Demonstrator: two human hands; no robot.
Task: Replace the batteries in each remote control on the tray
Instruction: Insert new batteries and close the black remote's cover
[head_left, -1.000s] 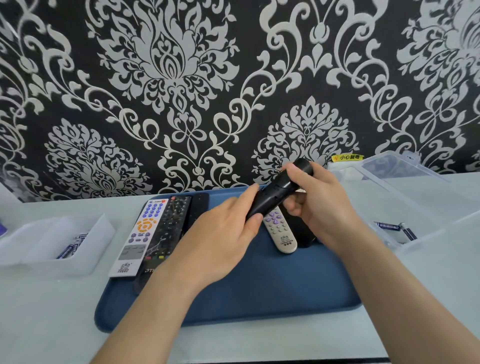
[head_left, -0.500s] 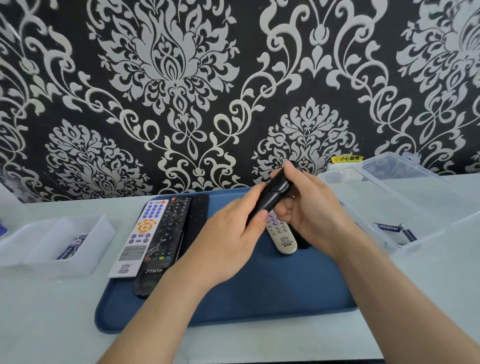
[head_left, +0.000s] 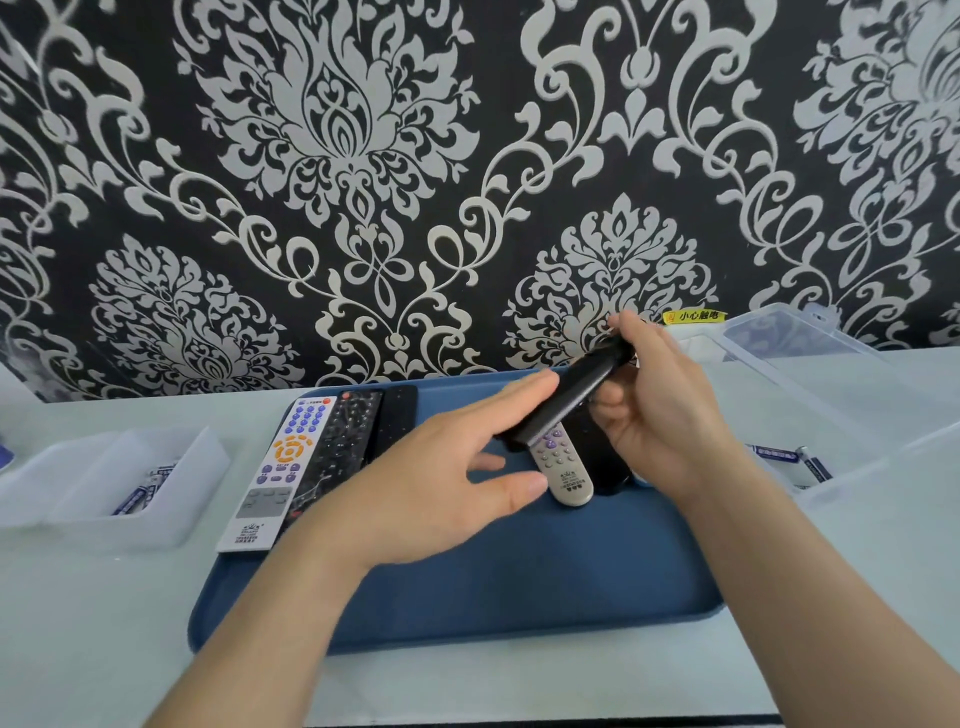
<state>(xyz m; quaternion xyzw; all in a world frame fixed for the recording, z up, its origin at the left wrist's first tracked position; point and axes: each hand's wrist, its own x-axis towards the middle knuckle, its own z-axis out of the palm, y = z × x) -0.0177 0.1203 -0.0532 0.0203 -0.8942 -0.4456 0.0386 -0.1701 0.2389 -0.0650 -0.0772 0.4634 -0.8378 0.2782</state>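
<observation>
One black remote (head_left: 566, 400), mid-frame: your right hand (head_left: 667, 415) curls round upper end; left hand (head_left: 441, 483) straight-fingered on lower end. Likely light, rigid, slick; grip edges.

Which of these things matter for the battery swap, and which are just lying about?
In the job: black plastic remote gripped by the right hand, left hand against it; white remote with orange buttons and small grey remote on the blue tray; batteries in the clear plastic boxes.
Lying about: yellow sticker; black-and-silver patterned wallpaper.
</observation>
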